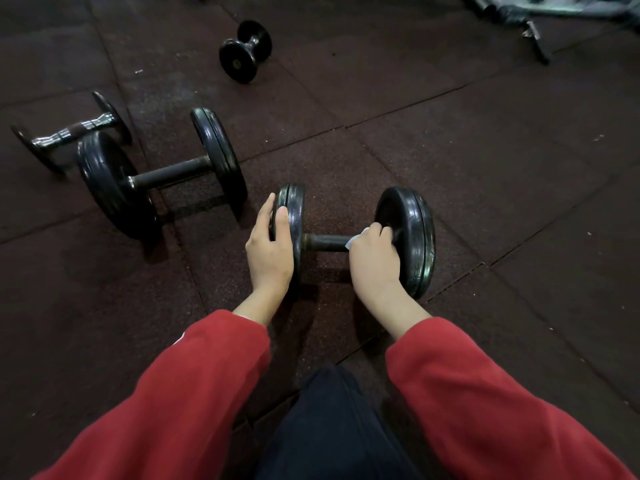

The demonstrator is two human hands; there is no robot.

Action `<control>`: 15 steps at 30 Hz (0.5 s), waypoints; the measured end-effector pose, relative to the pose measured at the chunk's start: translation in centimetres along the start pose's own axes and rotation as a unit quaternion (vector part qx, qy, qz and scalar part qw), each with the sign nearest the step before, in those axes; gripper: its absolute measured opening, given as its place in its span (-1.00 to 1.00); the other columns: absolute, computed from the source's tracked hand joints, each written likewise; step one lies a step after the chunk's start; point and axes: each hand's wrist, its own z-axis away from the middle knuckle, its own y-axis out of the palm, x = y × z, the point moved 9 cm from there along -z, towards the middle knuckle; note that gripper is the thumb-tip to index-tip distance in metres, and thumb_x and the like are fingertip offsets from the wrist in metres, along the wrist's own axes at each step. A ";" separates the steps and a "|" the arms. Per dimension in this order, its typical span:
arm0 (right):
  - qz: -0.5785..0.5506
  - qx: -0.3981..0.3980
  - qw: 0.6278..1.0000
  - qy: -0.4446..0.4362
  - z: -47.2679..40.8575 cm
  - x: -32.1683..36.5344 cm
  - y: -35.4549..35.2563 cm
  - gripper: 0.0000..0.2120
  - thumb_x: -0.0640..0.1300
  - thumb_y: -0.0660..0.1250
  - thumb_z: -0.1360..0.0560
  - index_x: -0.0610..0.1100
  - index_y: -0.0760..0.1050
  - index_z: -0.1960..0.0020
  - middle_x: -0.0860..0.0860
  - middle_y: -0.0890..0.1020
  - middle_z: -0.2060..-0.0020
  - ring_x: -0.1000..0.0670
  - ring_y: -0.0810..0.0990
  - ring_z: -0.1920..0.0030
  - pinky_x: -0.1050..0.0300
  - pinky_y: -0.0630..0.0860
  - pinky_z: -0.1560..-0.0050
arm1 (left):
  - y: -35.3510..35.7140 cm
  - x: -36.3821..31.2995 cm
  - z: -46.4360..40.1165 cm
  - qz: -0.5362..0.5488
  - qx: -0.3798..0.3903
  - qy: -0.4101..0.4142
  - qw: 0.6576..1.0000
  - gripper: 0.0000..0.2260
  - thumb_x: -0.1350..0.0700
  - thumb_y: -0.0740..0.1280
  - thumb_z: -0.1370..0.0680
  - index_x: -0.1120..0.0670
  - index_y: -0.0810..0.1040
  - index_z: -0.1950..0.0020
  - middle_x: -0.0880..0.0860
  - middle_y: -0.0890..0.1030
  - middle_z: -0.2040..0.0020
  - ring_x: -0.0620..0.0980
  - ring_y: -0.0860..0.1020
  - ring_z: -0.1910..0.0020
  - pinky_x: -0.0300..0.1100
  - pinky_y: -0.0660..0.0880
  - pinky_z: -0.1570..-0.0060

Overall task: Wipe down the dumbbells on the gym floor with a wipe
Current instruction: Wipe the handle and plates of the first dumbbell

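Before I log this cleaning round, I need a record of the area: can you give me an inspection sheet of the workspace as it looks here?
Surface: dark rubber floor tiles, seams visible, small pale specks.
Job's things: near dumbbell lies on the floor; white wipe against its bar by the right plate.
Clutter: large dumbbell, chrome-handled dumbbell and small dumbbell lie further off.
Grippers: left hand grips the left plate's rim; right hand holds the wipe at the bar.
Cables: nothing seen.
Surroundings: metal equipment frame at top right; red sleeves and dark trousers in the foreground.
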 end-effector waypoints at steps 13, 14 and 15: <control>0.069 0.007 0.994 -0.087 -2.3 1.3 -0.8 -0.67 -0.29 0.04 -0.60 -0.27 0.43 -0.29 -0.23 0.41 -0.22 -0.21 0.35 -0.25 0.04 0.43 -0.16 | 0.0 0.1 0.0 0.002 0.009 0.003 1.000 -0.66 0.02 0.14 -0.62 0.03 0.39 -0.39 -0.03 0.43 -0.38 -0.13 0.34 -0.38 -0.45 0.16 -0.24; 0.073 0.012 0.993 -0.093 -2.4 1.4 -0.8 -0.67 -0.28 0.04 -0.60 -0.26 0.42 -0.30 -0.23 0.41 -0.23 -0.21 0.35 -0.26 0.04 0.42 -0.18 | 0.1 0.1 0.0 0.001 0.011 0.002 1.000 -0.65 0.02 0.13 -0.62 0.03 0.39 -0.39 -0.04 0.43 -0.38 -0.13 0.34 -0.38 -0.45 0.16 -0.25; 0.076 0.020 0.992 -0.099 -2.6 1.4 -0.8 -0.67 -0.28 0.04 -0.60 -0.26 0.42 -0.31 -0.22 0.41 -0.24 -0.21 0.35 -0.26 0.04 0.41 -0.19 | 0.1 0.1 0.0 0.001 0.012 0.001 1.000 -0.65 0.01 0.13 -0.62 0.02 0.38 -0.39 -0.04 0.43 -0.38 -0.14 0.34 -0.38 -0.43 0.16 -0.25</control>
